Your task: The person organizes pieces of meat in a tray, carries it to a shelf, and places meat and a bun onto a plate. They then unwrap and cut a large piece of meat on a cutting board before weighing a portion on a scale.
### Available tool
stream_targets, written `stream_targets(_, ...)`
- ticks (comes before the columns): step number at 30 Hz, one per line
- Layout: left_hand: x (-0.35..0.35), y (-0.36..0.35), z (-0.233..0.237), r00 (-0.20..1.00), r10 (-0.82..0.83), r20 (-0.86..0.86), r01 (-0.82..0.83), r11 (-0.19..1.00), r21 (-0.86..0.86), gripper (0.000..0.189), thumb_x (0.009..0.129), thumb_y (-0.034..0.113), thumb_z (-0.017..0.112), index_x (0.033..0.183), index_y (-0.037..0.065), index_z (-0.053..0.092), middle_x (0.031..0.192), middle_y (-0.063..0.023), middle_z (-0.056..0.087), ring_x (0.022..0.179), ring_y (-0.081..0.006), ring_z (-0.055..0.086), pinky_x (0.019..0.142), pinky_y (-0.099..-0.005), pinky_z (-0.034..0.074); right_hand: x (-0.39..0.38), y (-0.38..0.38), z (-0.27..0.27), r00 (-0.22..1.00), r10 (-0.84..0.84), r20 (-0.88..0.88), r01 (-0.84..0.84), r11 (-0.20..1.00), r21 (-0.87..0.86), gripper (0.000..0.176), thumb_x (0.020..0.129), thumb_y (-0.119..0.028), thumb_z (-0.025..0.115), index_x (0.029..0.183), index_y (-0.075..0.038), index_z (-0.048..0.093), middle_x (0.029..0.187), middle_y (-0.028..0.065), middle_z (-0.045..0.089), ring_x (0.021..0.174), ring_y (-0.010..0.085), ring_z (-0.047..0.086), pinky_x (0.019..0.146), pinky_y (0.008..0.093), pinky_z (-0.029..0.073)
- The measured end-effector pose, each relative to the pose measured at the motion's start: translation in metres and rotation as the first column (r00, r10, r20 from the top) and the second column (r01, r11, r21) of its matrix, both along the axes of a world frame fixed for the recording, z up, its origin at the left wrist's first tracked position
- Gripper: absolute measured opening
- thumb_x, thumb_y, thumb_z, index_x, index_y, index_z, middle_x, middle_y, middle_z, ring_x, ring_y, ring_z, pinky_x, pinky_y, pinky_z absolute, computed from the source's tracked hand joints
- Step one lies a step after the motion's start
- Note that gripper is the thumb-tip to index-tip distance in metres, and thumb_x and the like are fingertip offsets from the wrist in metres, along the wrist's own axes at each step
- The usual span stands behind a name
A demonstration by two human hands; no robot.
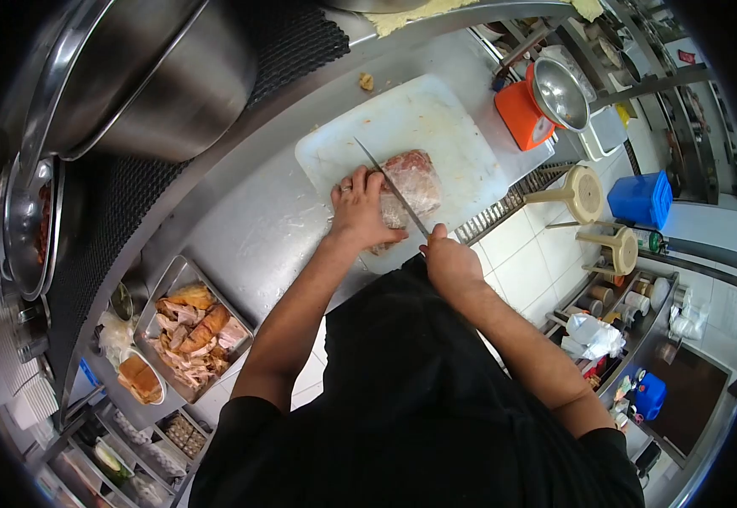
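A pale, frosty-looking block of meat with a reddish end lies on the white cutting board. My left hand presses on its left side, fingers spread over the surface and thumb near its lower edge. A ring shows on one finger. My right hand is wrapped round the handle of a long knife. The blade crosses the meat diagonally, just right of my left fingers, and its tip points to the upper left beyond the meat.
A metal tray of cooked meat pieces and a container of bread-like slices are at lower left. An orange scale with a metal bowl stands at upper right. Beige stools and a blue bin are farther right.
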State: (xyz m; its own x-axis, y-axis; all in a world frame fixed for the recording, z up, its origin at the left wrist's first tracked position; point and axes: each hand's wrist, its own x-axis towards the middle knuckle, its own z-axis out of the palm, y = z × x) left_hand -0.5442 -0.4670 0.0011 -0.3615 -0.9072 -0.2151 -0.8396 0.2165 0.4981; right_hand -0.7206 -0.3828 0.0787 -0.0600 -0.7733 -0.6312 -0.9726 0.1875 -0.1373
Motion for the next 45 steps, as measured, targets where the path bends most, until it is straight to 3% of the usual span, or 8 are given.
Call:
stream_targets(5, -0.002, 0.004, -0.003, 1.000, -0.011, 0.012, 0.011, 0.999, -0.030, 0.115, 0.051, 0.055, 0.097, 0.142, 0.012, 0.042, 0.154, -0.0209, 0.037, 0.142, -0.0449, 0.037, 0.120, -0.0603, 0.022, -0.009, 0.012, -0.031, 0.999, -0.030, 0.034, 0.033, 0.994, -0.102, 0.038, 0.107, -0.034, 0.054, 0.115, 0.002, 0.046, 0.092, 0.0254, 0.074, 0.086, 0.0433, 0.074, 0.075, 0.0511, 0.059)
stream_targets(11, -0.002, 0.011, 0.010, 0.999, -0.034, 0.030, 0.035, 0.998, -0.061, 0.119, 0.053, 0.053, 0.097, 0.149, 0.013, 0.039, 0.158, -0.0212, 0.032, 0.146, -0.0444, 0.033, 0.120, -0.0612, 0.023, -0.012, 0.022, -0.058, 0.997, -0.030, 0.068, 0.047, 0.965, -0.257, 0.042, 0.106, -0.038, 0.056, 0.115, 0.002, 0.046, 0.084, 0.0251, 0.073, 0.079, 0.0453, 0.073, 0.068, 0.0533, 0.058)
stream_targets(14, -0.013, 0.031, 0.028, 0.978, 0.085, 0.190, -0.079, 0.996, -0.039, 0.122, 0.055, 0.053, 0.097, 0.153, 0.013, 0.035, 0.161, -0.0215, 0.027, 0.149, -0.0453, 0.028, 0.119, -0.0616, 0.027, -0.012, 0.025, -0.056, 0.997, -0.025, 0.072, 0.044, 0.960, -0.278, 0.041, 0.106, -0.037, 0.056, 0.114, 0.002, 0.046, 0.085, 0.0247, 0.073, 0.079, 0.0447, 0.074, 0.068, 0.0530, 0.058)
stream_targets(19, -0.011, 0.031, 0.023, 0.977, 0.129, 0.167, -0.143, 0.987, 0.070, 0.125, 0.056, 0.052, 0.097, 0.155, 0.014, 0.032, 0.162, -0.0240, 0.025, 0.151, -0.0465, 0.024, 0.119, -0.0615, 0.029, -0.015, 0.032, -0.047, 0.999, 0.014, 0.053, 0.000, 0.963, -0.268, 0.040, 0.105, -0.035, 0.057, 0.114, 0.002, 0.047, 0.084, 0.0230, 0.074, 0.080, 0.0439, 0.074, 0.069, 0.0521, 0.059)
stream_targets(22, -0.011, 0.032, 0.017, 0.980, 0.112, 0.162, -0.116, 0.993, 0.017, 0.124, 0.056, 0.051, 0.096, 0.155, 0.013, 0.032, 0.160, -0.0252, 0.026, 0.150, -0.0466, 0.025, 0.118, -0.0613, 0.029, -0.014, 0.031, -0.004, 0.999, 0.010, 0.041, -0.006, 0.995, -0.098, 0.032, 0.108, -0.029, 0.053, 0.114, 0.002, 0.048, 0.095, 0.0265, 0.074, 0.087, 0.0415, 0.075, 0.076, 0.0505, 0.060)
stream_targets(37, -0.008, 0.032, 0.011, 0.981, 0.104, 0.162, -0.089, 0.991, -0.095, 0.120, 0.056, 0.052, 0.093, 0.152, 0.009, 0.036, 0.157, -0.0248, 0.031, 0.144, -0.0450, 0.034, 0.115, -0.0609, 0.032, -0.022, 0.038, -0.081, 0.989, -0.042, 0.141, 0.075, 0.969, -0.237, 0.036, 0.108, -0.033, 0.052, 0.115, 0.001, 0.044, 0.092, 0.0269, 0.072, 0.085, 0.0446, 0.073, 0.076, 0.0538, 0.059)
stream_targets(43, -0.007, 0.030, 0.019, 0.983, 0.105, 0.150, -0.099, 0.994, -0.048, 0.123, 0.054, 0.050, 0.095, 0.154, 0.010, 0.034, 0.158, -0.0250, 0.030, 0.146, -0.0453, 0.033, 0.115, -0.0610, 0.032, -0.018, 0.011, -0.013, 0.988, 0.104, 0.113, -0.085, 0.983, -0.161, 0.027, 0.105, -0.019, 0.053, 0.120, 0.004, 0.052, 0.103, 0.0283, 0.074, 0.096, 0.0422, 0.075, 0.081, 0.0500, 0.061)
stream_targets(45, -0.007, 0.033, 0.019, 0.985, 0.102, 0.140, -0.099, 0.995, -0.023, 0.125, 0.053, 0.049, 0.095, 0.154, 0.010, 0.033, 0.158, -0.0248, 0.029, 0.145, -0.0453, 0.033, 0.115, -0.0610, 0.032, -0.014, -0.003, -0.018, 0.986, 0.151, 0.066, -0.138, 0.976, -0.171, 0.032, 0.104, -0.023, 0.057, 0.117, 0.006, 0.051, 0.098, 0.0277, 0.074, 0.094, 0.0436, 0.074, 0.081, 0.0505, 0.059)
